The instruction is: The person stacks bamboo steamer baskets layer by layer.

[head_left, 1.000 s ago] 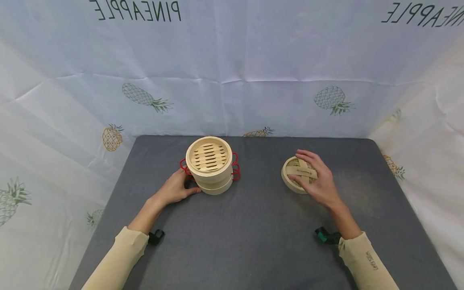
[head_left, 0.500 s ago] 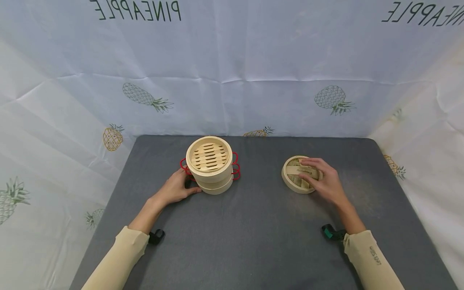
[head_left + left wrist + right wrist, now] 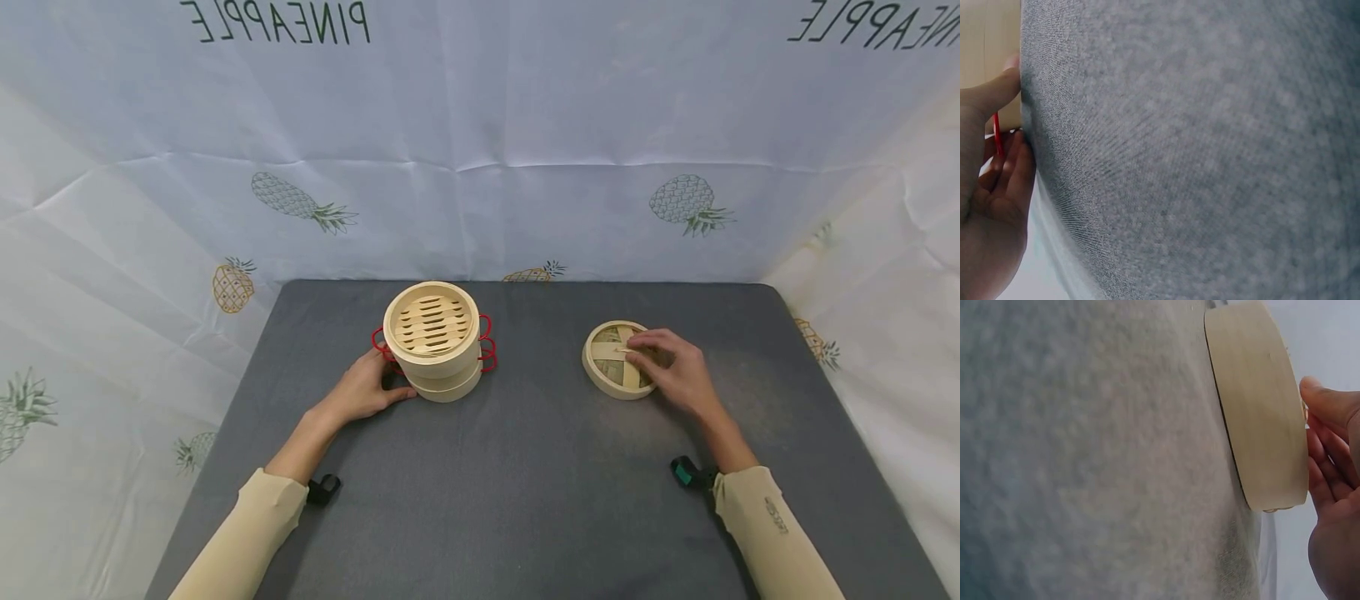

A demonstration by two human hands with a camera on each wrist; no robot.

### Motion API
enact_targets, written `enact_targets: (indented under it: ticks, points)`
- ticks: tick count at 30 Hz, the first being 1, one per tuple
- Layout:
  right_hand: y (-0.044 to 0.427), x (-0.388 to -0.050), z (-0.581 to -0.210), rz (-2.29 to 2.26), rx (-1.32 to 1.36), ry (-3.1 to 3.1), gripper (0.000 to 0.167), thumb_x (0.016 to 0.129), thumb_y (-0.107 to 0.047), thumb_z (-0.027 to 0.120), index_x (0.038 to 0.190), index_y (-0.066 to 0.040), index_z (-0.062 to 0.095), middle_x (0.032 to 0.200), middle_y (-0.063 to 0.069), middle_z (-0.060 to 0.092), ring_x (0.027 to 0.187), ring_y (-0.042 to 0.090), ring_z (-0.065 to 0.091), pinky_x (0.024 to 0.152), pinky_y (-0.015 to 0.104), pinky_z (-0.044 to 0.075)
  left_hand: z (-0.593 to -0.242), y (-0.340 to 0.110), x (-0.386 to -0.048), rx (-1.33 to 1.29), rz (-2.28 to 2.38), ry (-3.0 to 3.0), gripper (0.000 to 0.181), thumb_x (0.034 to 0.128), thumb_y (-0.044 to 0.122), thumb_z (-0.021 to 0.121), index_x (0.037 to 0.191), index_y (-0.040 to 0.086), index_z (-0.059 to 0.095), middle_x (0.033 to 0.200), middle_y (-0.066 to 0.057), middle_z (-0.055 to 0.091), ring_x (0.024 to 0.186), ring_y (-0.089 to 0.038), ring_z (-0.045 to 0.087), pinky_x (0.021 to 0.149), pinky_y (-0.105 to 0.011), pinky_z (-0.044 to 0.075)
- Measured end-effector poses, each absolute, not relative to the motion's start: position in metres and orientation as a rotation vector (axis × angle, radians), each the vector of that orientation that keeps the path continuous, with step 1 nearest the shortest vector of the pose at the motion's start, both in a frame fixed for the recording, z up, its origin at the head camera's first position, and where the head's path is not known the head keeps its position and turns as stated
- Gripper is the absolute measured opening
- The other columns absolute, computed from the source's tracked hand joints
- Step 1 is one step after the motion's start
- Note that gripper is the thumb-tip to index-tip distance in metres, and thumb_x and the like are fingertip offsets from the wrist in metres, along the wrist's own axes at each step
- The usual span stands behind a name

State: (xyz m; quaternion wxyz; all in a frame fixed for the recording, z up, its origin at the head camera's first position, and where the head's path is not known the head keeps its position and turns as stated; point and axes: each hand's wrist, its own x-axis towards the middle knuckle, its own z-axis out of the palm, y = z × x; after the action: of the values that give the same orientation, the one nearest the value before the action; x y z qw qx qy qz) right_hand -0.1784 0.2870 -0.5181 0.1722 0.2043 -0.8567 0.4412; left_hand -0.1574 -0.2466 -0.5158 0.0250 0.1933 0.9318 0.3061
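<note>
A stacked bamboo steamer stands upright on the dark table, left of centre in the head view. Red loops stick out from both its sides, and its slatted top faces up. My left hand holds its lower left side, thumb at the front; the fingers reach behind and are partly hidden. The left wrist view shows the thumb against the pale wall of the steamer and a red loop by the fingers. To the right, a round woven steamer lid lies flat. My right hand pinches the middle of its top.
The grey table ends at a pineapple-print curtain along the back, with more cloth at both sides. Bare tabletop lies between the steamer and the lid. Black wrist devices sit at both cuffs.
My right hand has drawn back to the right from across the lid and its fingertips have closed together at the lid's middle. The left hand and the steamer stay put.
</note>
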Motion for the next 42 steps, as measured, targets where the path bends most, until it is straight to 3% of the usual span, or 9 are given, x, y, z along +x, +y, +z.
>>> enact_targets:
  ticks: [16, 17, 24, 32, 42]
  points:
    - [0.294, -0.186, -0.523, 1.177, 0.561, -2.515, 0.012, 0.092, 0.003, 0.082, 0.099, -0.006, 0.083, 0.107, 0.013, 0.077, 0.104, -0.017, 0.057, 0.089, 0.006, 0.046, -0.519, -0.248, -0.159, 0.647, 0.985, 2.890, 0.067, 0.0850, 0.024, 0.095, 0.142, 0.007, 0.064, 0.133, -0.015, 0.070, 0.116, -0.033, 0.073, 0.099, -0.055, 0.060]
    - [0.294, -0.187, -0.523, 1.175, 0.564, -2.517, 0.012, 0.093, 0.003, 0.082, 0.099, -0.006, 0.083, 0.107, 0.013, 0.076, 0.103, -0.017, 0.057, 0.089, 0.006, 0.046, -0.526, -0.252, -0.162, 0.690, 1.029, 2.884, 0.067, 0.0865, 0.030, 0.094, 0.143, 0.009, 0.064, 0.133, -0.013, 0.070, 0.117, -0.030, 0.072, 0.100, -0.052, 0.060]
    - [0.293, -0.186, -0.520, 1.173, 0.596, -2.511, 0.012, 0.093, 0.006, 0.080, 0.098, -0.005, 0.081, 0.106, 0.013, 0.076, 0.103, -0.016, 0.056, 0.089, 0.005, 0.045, -0.520, -0.249, -0.159, 0.633, 0.979, 2.891, 0.068, 0.0839, 0.023, 0.096, 0.142, 0.007, 0.064, 0.132, -0.016, 0.070, 0.115, -0.034, 0.073, 0.098, -0.056, 0.059]
    - [0.290, -0.184, -0.510, 1.160, 0.645, -2.487, 0.015, 0.091, 0.008, 0.081, 0.098, -0.005, 0.081, 0.106, 0.013, 0.075, 0.103, -0.014, 0.058, 0.087, 0.009, 0.047, -0.515, -0.247, -0.158, 0.588, 0.931, 2.881, 0.070, 0.0865, 0.025, 0.095, 0.146, 0.009, 0.061, 0.135, -0.015, 0.069, 0.118, -0.032, 0.072, 0.101, -0.054, 0.059]
    - [0.283, -0.184, -0.494, 1.163, 0.686, -2.467, 0.017, 0.090, 0.009, 0.081, 0.100, -0.005, 0.080, 0.108, 0.012, 0.075, 0.110, -0.015, 0.058, 0.093, 0.007, 0.045, -0.516, -0.248, -0.158, 0.591, 0.940, 2.880, 0.068, 0.0866, 0.025, 0.094, 0.144, 0.008, 0.062, 0.134, -0.015, 0.070, 0.118, -0.032, 0.072, 0.101, -0.054, 0.059]
